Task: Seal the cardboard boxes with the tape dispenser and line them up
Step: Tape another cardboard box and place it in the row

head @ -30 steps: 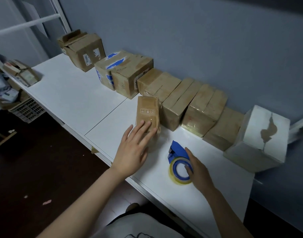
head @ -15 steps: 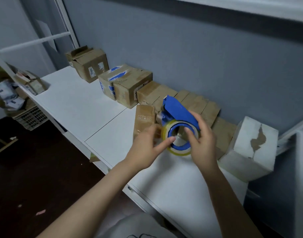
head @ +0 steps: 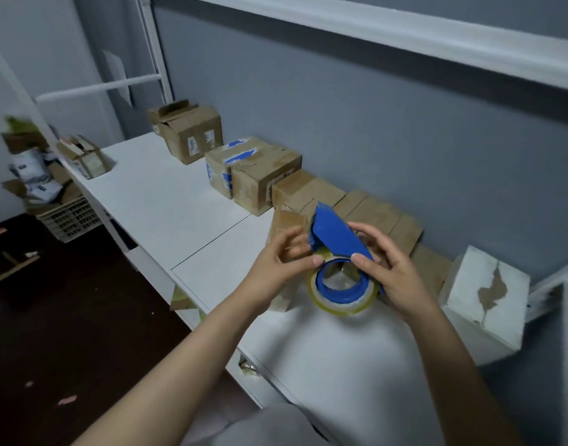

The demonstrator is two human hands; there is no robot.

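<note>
Two-handed hold on the tape dispenser (head: 337, 243), seen from beside the person at the near edge of the table (head: 166, 194).

The right grip (head: 395, 275) grasps the blue dispenser body, thumb pressed on its side and fingers curled over its top. The left grip (head: 276, 265) pinches the dispenser's front end, its thumb tip touching the rim of the tape roll (head: 343, 300) – a clear, yellowish roll on a blue hub. The dispenser is held in the air above the right half of the table, tilted, with the roll lowest and nearest the person.

Just behind the left grip stands a small cardboard box (head: 284, 223), partly hidden by the fingers; whether its top is taped cannot be told.

Along the table's back edge, against the grey wall (head: 405, 149), runs the row of cardboard boxes (head: 372, 210), each touching the next. A taller brown box (head: 263, 178) and a box with blue tape (head: 227, 162) continue the row leftward. An open-flapped box (head: 189, 133) sits apart in the back left corner. At the right end – beside the last brown box – stands a white box (head: 488, 291) with a torn patch on its front.

At the left edge of the table lies another small opened box (head: 83, 156). On the floor past that edge, a slotted crate (head: 67, 217) holds papers and cardboard.
</note>
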